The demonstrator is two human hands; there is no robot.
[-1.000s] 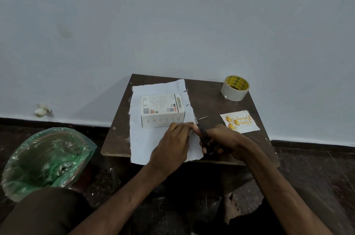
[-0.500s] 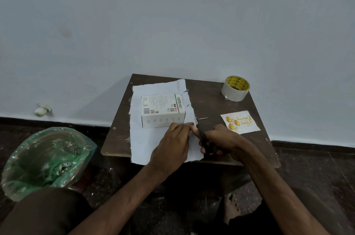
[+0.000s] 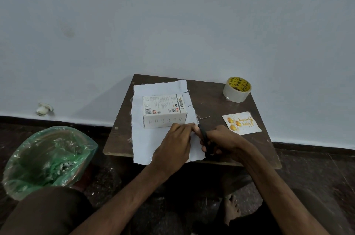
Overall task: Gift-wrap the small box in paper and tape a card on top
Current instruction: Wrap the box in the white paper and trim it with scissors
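Small white printed cardboard box (image 3: 164,110) sits on white paper sheet (image 3: 146,142), frame centre, on the dark wooden table (image 3: 215,100). My left hand (image 3: 173,145) presses flat on the paper; my right hand (image 3: 221,141) grips black scissors (image 3: 204,137) at its right edge. Card with orange print (image 3: 242,123) and clear tape roll (image 3: 236,89) lie right.

Scissors (image 3: 205,138) mostly hidden by right hand (image 3: 221,141).

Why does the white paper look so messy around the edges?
The white paper under the box has ragged, uneven edges with small nicks, most on its right and left sides. The right hand holds black scissors at that right edge while the left hand presses the sheet flat.
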